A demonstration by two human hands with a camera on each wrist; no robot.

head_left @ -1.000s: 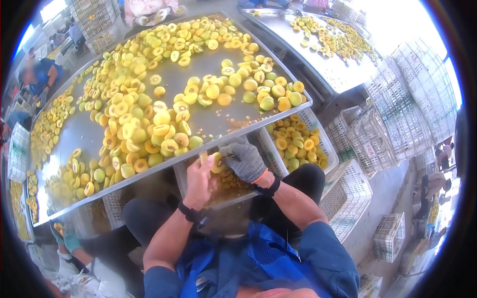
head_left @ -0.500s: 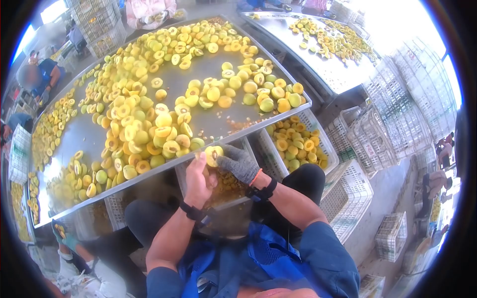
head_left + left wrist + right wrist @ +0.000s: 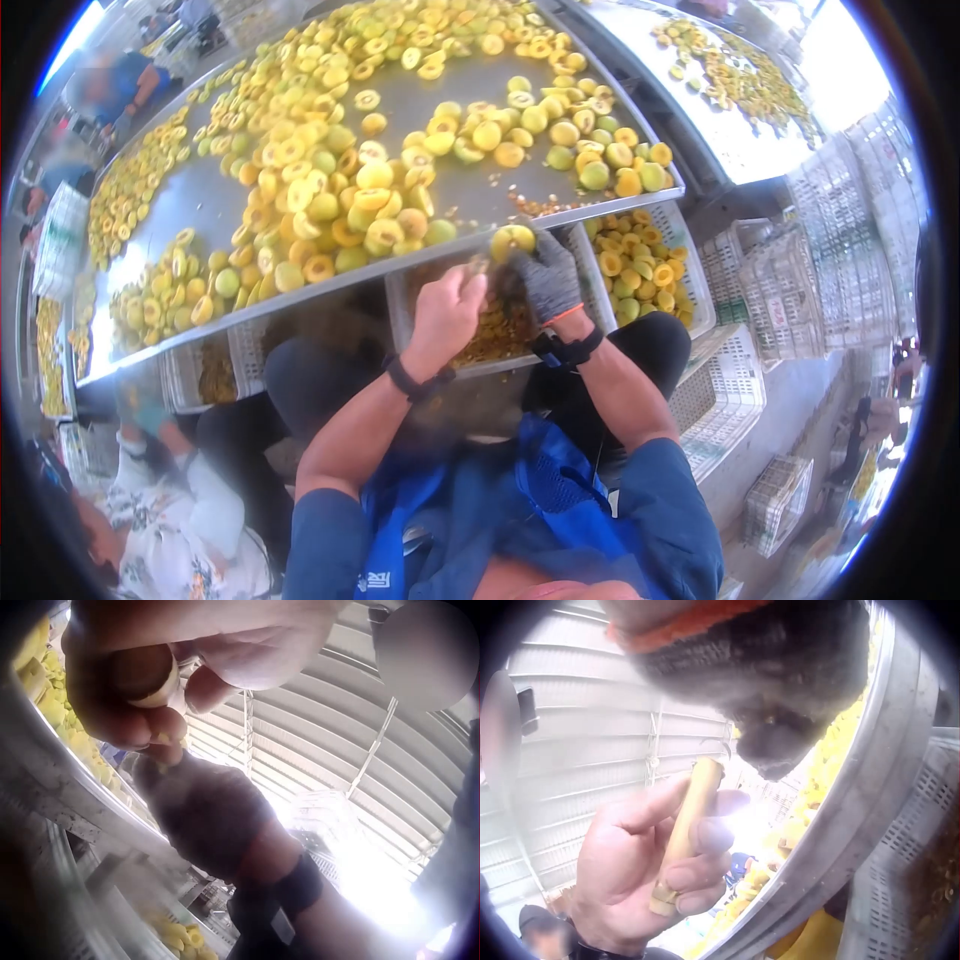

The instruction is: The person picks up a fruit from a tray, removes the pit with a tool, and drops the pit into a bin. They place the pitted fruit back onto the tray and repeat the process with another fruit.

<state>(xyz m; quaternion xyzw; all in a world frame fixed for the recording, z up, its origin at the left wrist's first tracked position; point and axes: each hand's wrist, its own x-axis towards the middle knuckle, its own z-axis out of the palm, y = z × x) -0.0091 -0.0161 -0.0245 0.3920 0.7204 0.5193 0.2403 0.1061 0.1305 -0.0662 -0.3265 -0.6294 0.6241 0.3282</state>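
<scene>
My bare left hand (image 3: 447, 315) grips a short wooden-handled tool (image 3: 686, 832), its fingers wrapped round the handle. A thin curved metal blade (image 3: 721, 745) stands out of the handle's end. In a grey knitted glove, my right hand (image 3: 550, 277) holds a yellow stone fruit (image 3: 513, 241) at the table's near edge, just right of the tool. The glove hides part of this fruit. Below both hands is a white crate (image 3: 402, 318) with brown pits and scraps in it.
Yellow fruit halves (image 3: 375, 175) lie heaped on the rimmed metal table (image 3: 450, 85). A second white crate (image 3: 703, 300) holds more fruit at right. Stacked white crates (image 3: 850, 230) stand farther right. Another person (image 3: 190, 500) sits at lower left.
The head view has swung, so the table sits farther right and higher. My left hand with the tool has drawn apart from the fruit, which my right hand still holds.
</scene>
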